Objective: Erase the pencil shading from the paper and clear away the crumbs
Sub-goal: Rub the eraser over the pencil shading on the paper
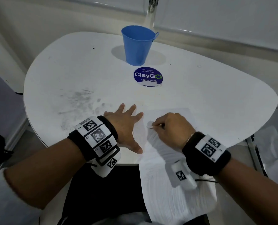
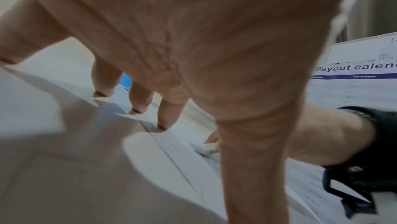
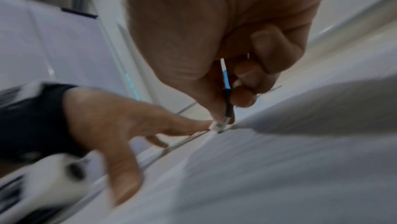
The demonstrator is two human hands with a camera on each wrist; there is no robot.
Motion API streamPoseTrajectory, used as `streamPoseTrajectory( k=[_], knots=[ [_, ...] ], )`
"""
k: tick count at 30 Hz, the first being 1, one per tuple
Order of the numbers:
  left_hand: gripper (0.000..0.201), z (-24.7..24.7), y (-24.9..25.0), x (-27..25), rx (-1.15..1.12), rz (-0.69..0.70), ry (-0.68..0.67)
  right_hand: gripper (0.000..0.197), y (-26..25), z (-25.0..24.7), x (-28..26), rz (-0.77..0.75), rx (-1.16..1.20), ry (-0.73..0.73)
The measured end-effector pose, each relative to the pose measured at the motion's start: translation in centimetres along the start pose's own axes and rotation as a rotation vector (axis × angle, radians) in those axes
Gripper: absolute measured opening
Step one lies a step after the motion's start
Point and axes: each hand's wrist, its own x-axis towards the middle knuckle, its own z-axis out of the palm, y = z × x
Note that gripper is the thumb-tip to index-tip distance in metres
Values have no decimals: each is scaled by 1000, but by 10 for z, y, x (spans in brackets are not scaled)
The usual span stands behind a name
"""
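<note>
A white sheet of paper [image 1: 167, 200] lies at the table's front right and hangs over the near edge; faint grey streaks cross it. My left hand [image 1: 126, 117] lies flat with fingers spread and presses on the sheet's left edge. My right hand [image 1: 161, 124] pinches a small white eraser [image 1: 149, 126] against the paper, just right of the left hand. In the right wrist view the eraser [image 3: 219, 126] has a black and blue sleeve and its tip touches the paper [image 3: 279, 159]. The left wrist view shows fine dark crumbs [image 2: 178, 146] on the paper near the eraser [image 2: 207, 148].
A blue cup [image 1: 137, 46] stands at the back of the white table [image 1: 216, 95]. A round ClayGo sticker [image 1: 148, 76] lies in front of it. Grey smudges [image 1: 79, 98] mark the tabletop on the left. The table's near edge runs under my wrists.
</note>
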Motion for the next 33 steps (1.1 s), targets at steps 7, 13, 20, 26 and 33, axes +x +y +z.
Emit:
streamPoseTrajectory(
  k=[7,13,20,26,33],
  knots=[
    [131,-1,0,1,18,-8,2,18,-8,3,-5,-56,2,-63],
    [131,-1,0,1,14,-5,-1,20,-6,11,-11,-46,-9,-33],
    [130,0,0,1,0,-6,4,19,-6,11,-8,-20,-16,-10],
    [117,-1,-3,1,9,9,25,18,-7,17,0,5,39,53],
    [116,-4,-2,0,14,0,4,18,-2,7,8,-8,64,78]
  ],
)
